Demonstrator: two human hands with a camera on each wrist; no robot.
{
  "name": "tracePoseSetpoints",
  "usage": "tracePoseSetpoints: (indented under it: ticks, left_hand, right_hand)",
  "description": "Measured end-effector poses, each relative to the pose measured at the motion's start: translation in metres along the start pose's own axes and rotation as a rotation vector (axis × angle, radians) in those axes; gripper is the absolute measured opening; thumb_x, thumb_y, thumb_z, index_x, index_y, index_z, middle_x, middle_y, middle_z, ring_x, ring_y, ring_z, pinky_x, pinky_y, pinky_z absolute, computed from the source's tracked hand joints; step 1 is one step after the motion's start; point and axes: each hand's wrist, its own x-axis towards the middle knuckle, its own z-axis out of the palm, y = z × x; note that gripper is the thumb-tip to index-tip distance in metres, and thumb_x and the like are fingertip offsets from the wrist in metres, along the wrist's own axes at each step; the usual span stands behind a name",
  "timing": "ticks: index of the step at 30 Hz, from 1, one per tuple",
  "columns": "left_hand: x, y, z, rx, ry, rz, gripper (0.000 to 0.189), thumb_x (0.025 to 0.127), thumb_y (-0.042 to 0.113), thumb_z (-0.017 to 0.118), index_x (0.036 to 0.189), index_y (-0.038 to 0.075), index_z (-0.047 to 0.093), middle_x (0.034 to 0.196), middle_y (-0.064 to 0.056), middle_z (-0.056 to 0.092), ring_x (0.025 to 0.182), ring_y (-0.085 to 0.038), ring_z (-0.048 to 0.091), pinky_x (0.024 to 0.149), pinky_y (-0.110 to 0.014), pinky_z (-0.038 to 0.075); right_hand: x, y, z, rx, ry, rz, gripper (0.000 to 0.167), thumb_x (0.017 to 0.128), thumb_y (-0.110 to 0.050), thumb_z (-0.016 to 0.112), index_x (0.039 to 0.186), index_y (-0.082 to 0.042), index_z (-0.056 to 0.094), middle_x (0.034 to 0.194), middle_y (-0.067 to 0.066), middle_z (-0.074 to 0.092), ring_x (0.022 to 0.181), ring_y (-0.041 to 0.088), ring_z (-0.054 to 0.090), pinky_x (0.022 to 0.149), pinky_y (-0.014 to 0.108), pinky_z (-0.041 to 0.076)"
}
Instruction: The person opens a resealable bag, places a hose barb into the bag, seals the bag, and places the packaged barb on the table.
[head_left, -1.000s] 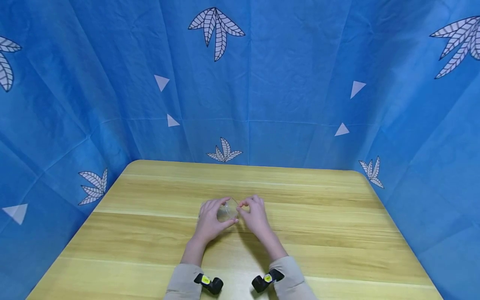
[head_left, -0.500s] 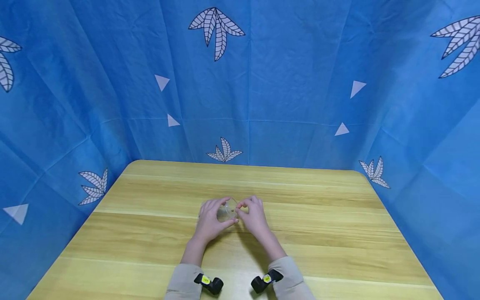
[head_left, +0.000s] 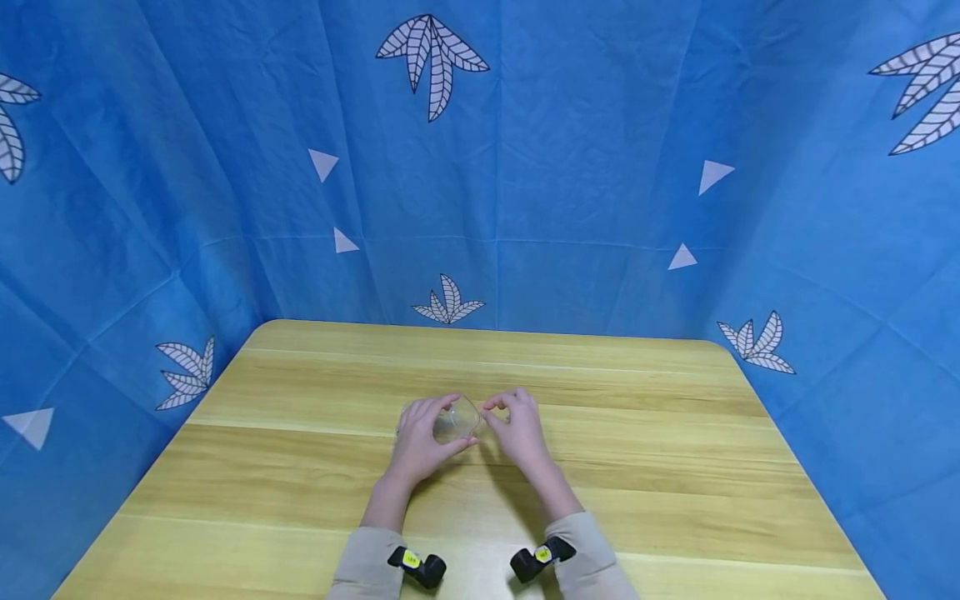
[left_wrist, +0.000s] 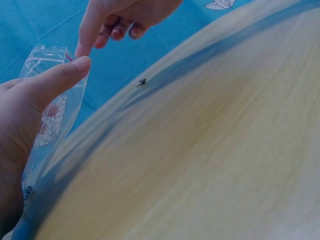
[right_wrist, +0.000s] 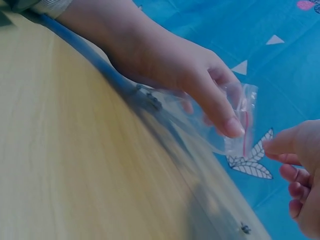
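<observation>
My left hand [head_left: 422, 442] holds a clear zip bag [head_left: 462, 417] by its sides, thumb on the near face. The bag's mouth, with a red zip line, points toward my right hand [head_left: 519, 429]. Small metal parts [right_wrist: 154, 102] lie in the bag's bottom end. Just right of the mouth, my right hand has its thumb and index tips close together; nothing shows between them. The other right fingers curl loosely. A small metal fastener, perhaps a screw [left_wrist: 141, 81], lies on the table below my right hand.
The wooden table [head_left: 637, 467] stretches around both hands. Blue cloth [head_left: 585, 167] with leaf and triangle prints hangs behind and at both sides. Black wrist cameras [head_left: 429, 572] sit on both sleeves.
My right hand has drawn away to the right from the bag's mouth. A small dark thing seen at the mouth half a second ago no longer shows there. My left hand stays put.
</observation>
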Motion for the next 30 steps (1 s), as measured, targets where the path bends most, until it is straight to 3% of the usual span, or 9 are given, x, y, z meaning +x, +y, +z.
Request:
tracePoseSetpoints:
  ticks: [20, 30]
  left_hand:
    - [-0.002, -0.001, 0.000, -0.014, -0.007, -0.006, 0.075, 0.068, 0.052, 0.083, 0.133, 0.026, 0.056, 0.116, 0.000, 0.066, 0.118, -0.027, 0.054, 0.114, -0.059, 0.029]
    - [-0.002, 0.000, -0.001, -0.016, -0.009, -0.006, 0.074, 0.069, 0.052, 0.083, 0.133, 0.026, 0.056, 0.115, 0.000, 0.066, 0.117, -0.027, 0.054, 0.113, -0.058, 0.030]
  right_hand:
    - [0.002, 0.024, -0.018, 0.030, 0.083, 0.070, 0.013, 0.084, -0.011, 0.073, 0.095, -0.004, 0.071, 0.102, 0.015, 0.059, 0.105, 0.031, 0.050, 0.090, 0.046, 0.044]
    - [0.000, 0.036, -0.015, 0.021, 0.079, 0.099, 0.013, 0.082, -0.009, 0.074, 0.093, -0.004, 0.070, 0.100, 0.014, 0.057, 0.101, 0.028, 0.047, 0.083, 0.038, 0.042]
